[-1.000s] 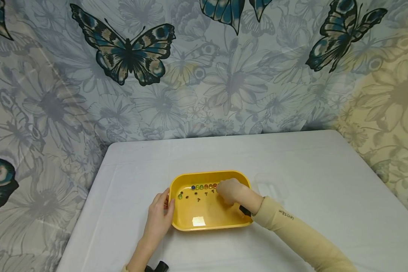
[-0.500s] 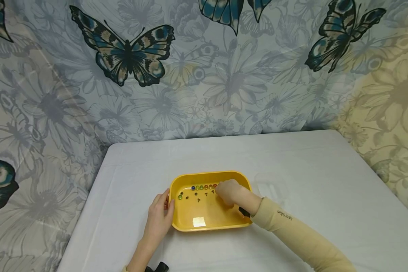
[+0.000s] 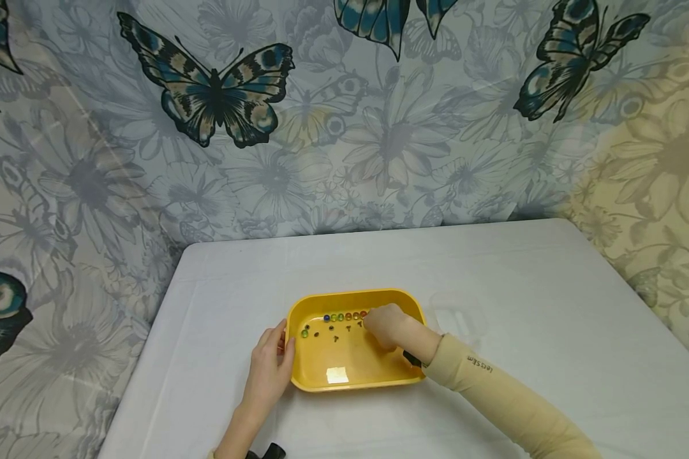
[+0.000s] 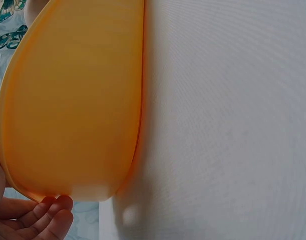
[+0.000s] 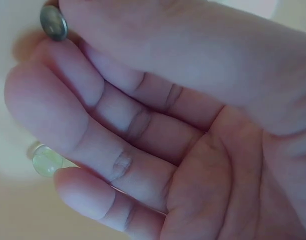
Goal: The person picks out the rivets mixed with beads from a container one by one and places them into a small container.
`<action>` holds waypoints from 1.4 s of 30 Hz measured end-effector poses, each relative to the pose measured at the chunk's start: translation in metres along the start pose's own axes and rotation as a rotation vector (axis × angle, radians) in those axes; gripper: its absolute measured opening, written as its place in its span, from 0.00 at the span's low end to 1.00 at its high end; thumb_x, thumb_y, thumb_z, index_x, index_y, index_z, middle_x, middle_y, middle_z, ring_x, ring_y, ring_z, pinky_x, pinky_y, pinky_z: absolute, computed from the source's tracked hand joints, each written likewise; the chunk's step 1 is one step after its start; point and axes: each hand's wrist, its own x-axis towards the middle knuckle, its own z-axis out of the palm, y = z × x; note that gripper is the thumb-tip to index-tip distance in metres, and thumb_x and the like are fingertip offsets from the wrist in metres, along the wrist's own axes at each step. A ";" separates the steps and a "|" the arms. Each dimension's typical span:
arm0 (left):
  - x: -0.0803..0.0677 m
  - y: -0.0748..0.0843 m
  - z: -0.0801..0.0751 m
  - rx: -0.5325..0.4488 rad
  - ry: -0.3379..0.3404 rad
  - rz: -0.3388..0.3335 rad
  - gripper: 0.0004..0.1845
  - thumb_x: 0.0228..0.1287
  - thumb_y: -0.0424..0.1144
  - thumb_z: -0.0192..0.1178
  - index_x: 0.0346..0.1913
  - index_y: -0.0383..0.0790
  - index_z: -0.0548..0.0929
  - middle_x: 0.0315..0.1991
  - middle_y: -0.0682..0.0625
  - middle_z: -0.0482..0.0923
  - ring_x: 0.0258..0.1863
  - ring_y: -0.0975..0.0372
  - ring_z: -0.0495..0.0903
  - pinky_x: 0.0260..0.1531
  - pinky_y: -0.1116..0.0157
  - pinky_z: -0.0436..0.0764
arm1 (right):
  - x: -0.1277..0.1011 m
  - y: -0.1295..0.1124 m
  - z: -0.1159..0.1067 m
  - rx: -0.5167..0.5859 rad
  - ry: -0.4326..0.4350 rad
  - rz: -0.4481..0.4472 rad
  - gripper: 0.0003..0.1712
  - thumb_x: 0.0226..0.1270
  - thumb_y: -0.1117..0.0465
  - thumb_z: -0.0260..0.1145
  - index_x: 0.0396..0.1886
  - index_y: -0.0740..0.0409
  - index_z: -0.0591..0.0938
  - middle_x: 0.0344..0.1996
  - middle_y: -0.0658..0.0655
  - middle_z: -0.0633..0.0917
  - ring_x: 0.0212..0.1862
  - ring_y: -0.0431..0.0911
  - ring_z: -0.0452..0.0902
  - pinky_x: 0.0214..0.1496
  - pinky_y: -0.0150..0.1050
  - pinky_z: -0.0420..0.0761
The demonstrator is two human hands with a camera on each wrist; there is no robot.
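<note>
1. Left hand (image 3: 268, 370) rests, fingers relaxed, against the yellow tray (image 3: 321, 299) at its nine o'clock rim, steadying it.
2. Right hand (image 3: 386, 324) pinches a grey marble (image 5: 53, 22) at the row of marbles (image 3: 344, 315), tray's twelve o'clock.
3. Likely step: placing it; next needs a gentle release.

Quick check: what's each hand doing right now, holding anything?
Left hand: fingers relaxed, resting against the yellow tray's outer wall, gripping nothing.
Right hand: inside the tray, pinching a small grey marble at its fingertips.
</note>
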 end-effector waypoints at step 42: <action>0.000 -0.001 0.001 -0.015 -0.004 -0.010 0.21 0.62 0.30 0.58 0.58 0.25 0.72 0.34 0.48 0.73 0.31 0.64 0.72 0.30 0.70 0.79 | -0.001 0.005 0.000 0.000 0.005 -0.053 0.09 0.59 0.65 0.64 0.23 0.54 0.73 0.22 0.49 0.70 0.23 0.41 0.61 0.21 0.33 0.64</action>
